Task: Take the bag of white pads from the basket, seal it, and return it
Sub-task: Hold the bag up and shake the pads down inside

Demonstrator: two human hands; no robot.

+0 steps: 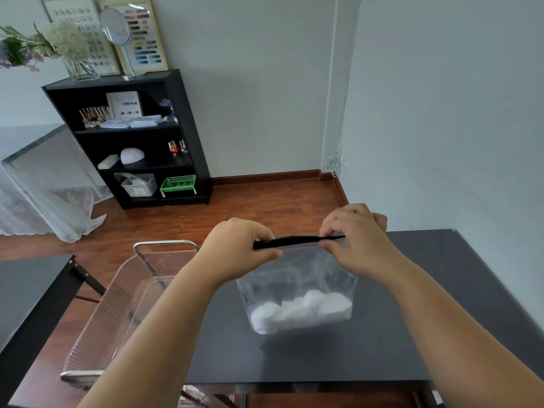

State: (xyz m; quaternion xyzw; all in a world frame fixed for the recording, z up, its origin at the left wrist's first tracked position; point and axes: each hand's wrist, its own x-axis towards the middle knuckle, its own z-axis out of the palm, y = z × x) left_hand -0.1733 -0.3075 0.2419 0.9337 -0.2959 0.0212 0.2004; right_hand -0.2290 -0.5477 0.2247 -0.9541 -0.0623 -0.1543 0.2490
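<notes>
A pale-walled room with a red-brown wood floor, and in the near part a dark desk (pixel 441 290) over which the work is going on

The bag (pixel 297 278) is clear and thin, held up above the desk by its top edge, with its bottom hanging just over the surface or barely resting on it; I cannot tell which. A cluster of white pads (pixel 300 313) sits in the bottom, leaving most of the bag slack and empty. Along the top runs a black zip strip (pixel 297 241), the only stiff part. The left hand (pixel 238 248) pinches the left end of the strip between thumb and curled fingers; the right hand (pixel 356 245) pinches it further right, thumb below and fingertips above, near the far right end.

By the look of it the load is very light and soft, so nothing here should break or need a firm grip. The film is likely slippery and will fold rather than hold shape, so the strip seems the sensible place to hold and press: one hand anchoring an end while the other runs along it. Whether the strip is already closed cannot be told.

Left of the bag, the clear ribbed basket (pixel 126 304) with a metal rim stands beside the desk's left edge, apparently empty. Far left, a black shelf (pixel 182 113) stands against the wall
</notes>
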